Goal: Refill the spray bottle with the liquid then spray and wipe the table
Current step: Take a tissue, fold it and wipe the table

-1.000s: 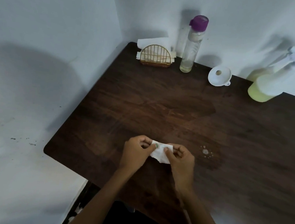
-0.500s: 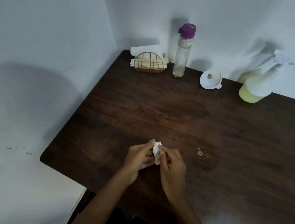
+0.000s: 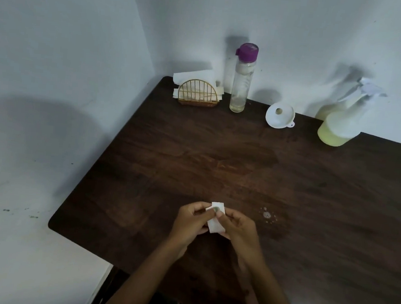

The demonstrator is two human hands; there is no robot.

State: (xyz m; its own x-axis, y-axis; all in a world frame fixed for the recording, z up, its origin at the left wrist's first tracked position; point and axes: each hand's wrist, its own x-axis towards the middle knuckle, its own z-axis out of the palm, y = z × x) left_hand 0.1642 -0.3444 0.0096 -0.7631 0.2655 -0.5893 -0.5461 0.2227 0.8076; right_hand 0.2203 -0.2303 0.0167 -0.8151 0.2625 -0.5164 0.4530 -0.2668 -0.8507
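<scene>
A small folded white tissue [image 3: 215,222] is held over the near middle of the dark wooden table [image 3: 170,154]. My left hand [image 3: 192,220] and my right hand [image 3: 237,228] both pinch it, fingertips meeting at its top. A patch of spray droplets [image 3: 267,215] lies on the table just right of my hands. The spray bottle [image 3: 342,120] with yellowish liquid and a white trigger head stands at the back right. A tall clear bottle [image 3: 241,82] with a purple cap stands at the back, almost empty.
A white funnel [image 3: 280,116] lies between the two bottles. A gold wire napkin holder [image 3: 198,93] with white napkins sits in the back left corner. Walls close the table's left and back sides. The table's rounded front left corner [image 3: 53,224] is near.
The tissue, spread wide between my hands a second ago, has been folded into a narrower piece. My hands have come closer together. The view has tilted slightly.
</scene>
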